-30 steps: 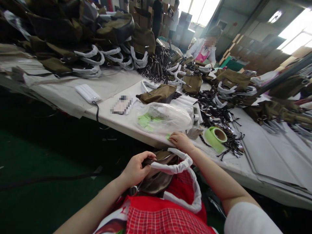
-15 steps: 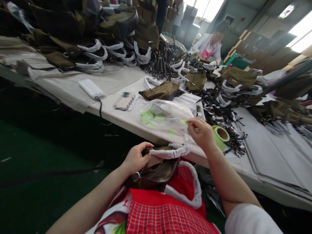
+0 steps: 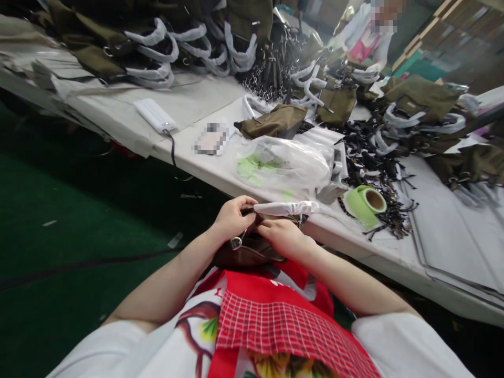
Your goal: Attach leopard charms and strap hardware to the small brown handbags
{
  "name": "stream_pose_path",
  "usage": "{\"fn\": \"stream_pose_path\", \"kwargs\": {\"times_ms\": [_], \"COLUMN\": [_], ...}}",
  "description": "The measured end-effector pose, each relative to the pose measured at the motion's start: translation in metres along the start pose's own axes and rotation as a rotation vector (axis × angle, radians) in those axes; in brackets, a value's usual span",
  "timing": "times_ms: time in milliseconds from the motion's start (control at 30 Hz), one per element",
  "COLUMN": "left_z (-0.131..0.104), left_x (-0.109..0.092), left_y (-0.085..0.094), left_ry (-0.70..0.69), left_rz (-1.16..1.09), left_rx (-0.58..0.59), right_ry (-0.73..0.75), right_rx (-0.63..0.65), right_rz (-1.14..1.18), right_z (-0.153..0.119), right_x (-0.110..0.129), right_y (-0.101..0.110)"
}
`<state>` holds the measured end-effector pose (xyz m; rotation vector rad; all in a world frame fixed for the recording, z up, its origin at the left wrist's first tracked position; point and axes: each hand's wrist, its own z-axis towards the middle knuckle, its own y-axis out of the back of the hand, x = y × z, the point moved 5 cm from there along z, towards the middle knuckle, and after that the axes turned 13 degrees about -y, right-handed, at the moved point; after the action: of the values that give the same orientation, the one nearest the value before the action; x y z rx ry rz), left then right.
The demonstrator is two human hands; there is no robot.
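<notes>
A brown handbag [image 3: 258,248] rests on my lap against the table edge, its handle [image 3: 277,209] wrapped in white padding. My left hand [image 3: 235,216] is closed on the left end of the bag's top edge, thumb towards the opening. A metal ring [image 3: 235,242] hangs just below it. At the bag's opening is my right hand [image 3: 284,237], its fingers curled in and close to the left fingertips. What those fingers pinch is hidden. On the table ahead lies a clear plastic bag [image 3: 291,163] with light green pieces in it.
A roll of green tape [image 3: 366,205] sits right of the plastic bag, beside a heap of dark straps [image 3: 394,220]. A phone [image 3: 210,139] and a white power bank [image 3: 155,115] with a cable lie left. Handbags pile up behind; a person [image 3: 364,39] stands across the table.
My right hand has come back from above the plastic bag, where it pinched a small yellow-green piece, to the handbag's opening. My left hand stays on the bag. The view has tilted down.
</notes>
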<state>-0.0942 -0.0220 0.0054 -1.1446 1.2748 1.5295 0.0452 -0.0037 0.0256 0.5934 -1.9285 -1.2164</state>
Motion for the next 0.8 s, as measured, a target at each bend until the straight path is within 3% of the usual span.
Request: {"fn": "stream_pose_path", "kwargs": {"times_ms": [100,200,433,533,667,800], "left_z": [0.000,0.001,-0.005,-0.006,-0.005,-0.007], "left_x": [0.002,0.002,-0.011,-0.013,-0.010,-0.009], "left_y": [0.002,0.003,-0.019,-0.019,-0.012,-0.008], "left_ry": [0.006,0.007,-0.044,-0.065,-0.067,-0.066], "left_rz": [0.008,-0.006,-0.173,-0.157,-0.142,-0.128], "left_rx": [-0.030,-0.037,0.100,0.093,0.057,0.038], "right_ry": [-0.071,-0.280,-0.646,-0.688,-0.696,-0.564], "right_rx": [-0.070,-0.164,0.099,0.097,0.105,0.044], "right_rz": [0.058,0.188,0.825,0.961,0.968,0.524], "right_z": [-0.001,-0.014,-0.018,-0.009,-0.004,-0.007], "right_x": [-0.004,-0.021,-0.057,-0.058,-0.053,-0.040], "right_y": [0.007,0.013,-0.046,-0.055,-0.056,-0.045]}}
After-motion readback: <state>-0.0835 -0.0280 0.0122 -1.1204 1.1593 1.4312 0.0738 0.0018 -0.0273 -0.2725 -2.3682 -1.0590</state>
